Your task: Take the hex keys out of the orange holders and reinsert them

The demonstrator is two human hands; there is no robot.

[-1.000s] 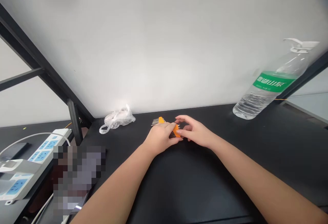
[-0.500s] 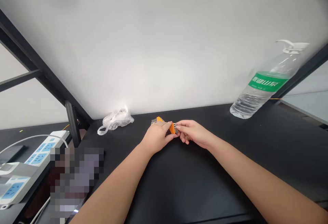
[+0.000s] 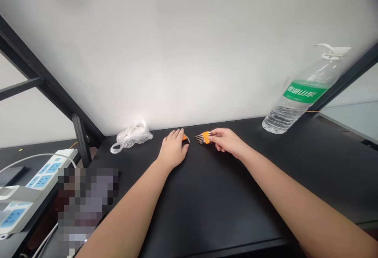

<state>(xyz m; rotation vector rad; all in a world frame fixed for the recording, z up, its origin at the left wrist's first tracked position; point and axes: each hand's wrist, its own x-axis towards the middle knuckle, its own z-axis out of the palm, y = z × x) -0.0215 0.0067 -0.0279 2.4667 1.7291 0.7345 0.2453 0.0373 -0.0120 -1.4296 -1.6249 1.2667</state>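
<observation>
Between the thumb and fingers of my right hand (image 3: 226,140) is an orange holder (image 3: 206,137) with several slim metal rods sticking out towards the left. The rods look like a set of hex keys, raised just over or resting on the black table; I cannot tell which. My left hand (image 3: 173,147) lies palm down on the table, fingers stretched out and thumb apart. It partly covers a second orange piece (image 3: 184,137), beside which a bent metal rod (image 3: 188,140) shows. The rest of that piece is hidden under the fingers. A gap separates the two pieces.
A crumpled clear plastic bag (image 3: 132,135) lies left of my hands by the wall. A large water bottle (image 3: 298,96) stands at the back right. On the left are a white power strip (image 3: 41,179), cables and a blurred-out object (image 3: 91,203).
My hands, close together before, have moved apart. My right hand has drawn its orange holder to the right, clear of the left hand. My left hand has shifted slightly left and flattened.
</observation>
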